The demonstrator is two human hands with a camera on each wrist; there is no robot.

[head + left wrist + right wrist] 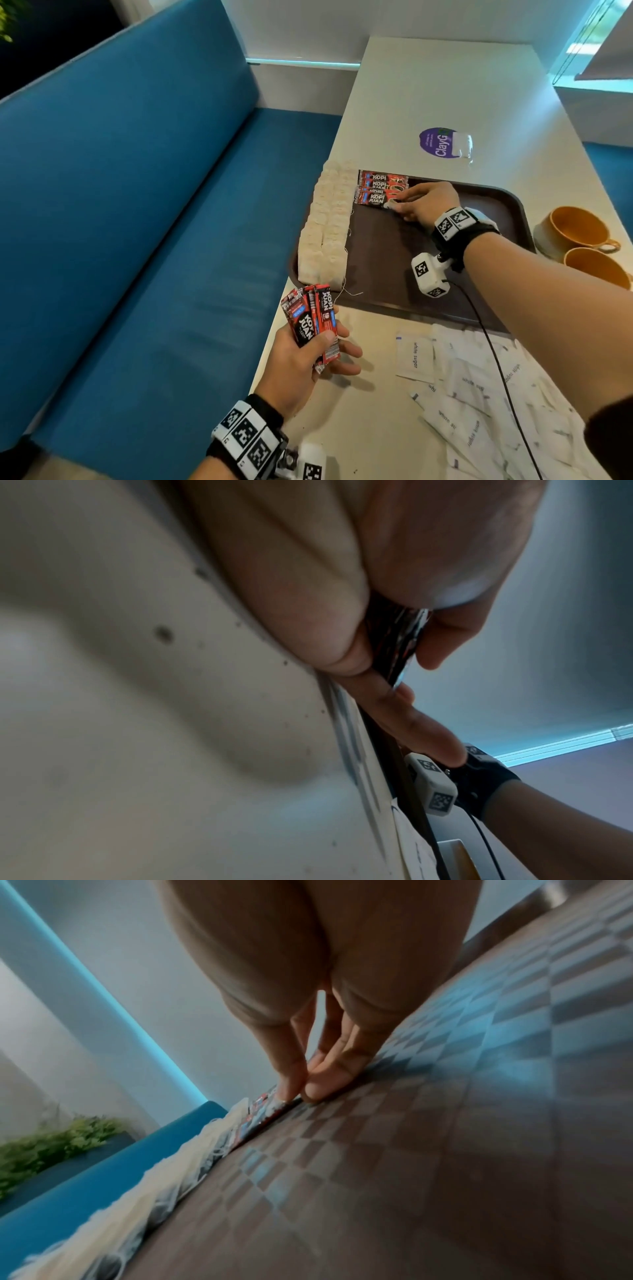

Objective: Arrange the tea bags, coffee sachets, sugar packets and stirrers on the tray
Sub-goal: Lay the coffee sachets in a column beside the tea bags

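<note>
A brown tray lies on the white table. Two columns of tea bags run along its left side. Red and black coffee sachets lie overlapped at its far left corner. My right hand pinches the right end of the nearest sachet with thumb and forefinger, low on the tray floor. Above the table's left edge, my left hand grips a fanned bundle of sachets. White sugar packets lie scattered on the table in front of the tray.
Two orange cups stand right of the tray. A purple sticker and a clear plastic bag lie beyond it. A blue bench runs along the table's left. A black cable crosses the sugar packets.
</note>
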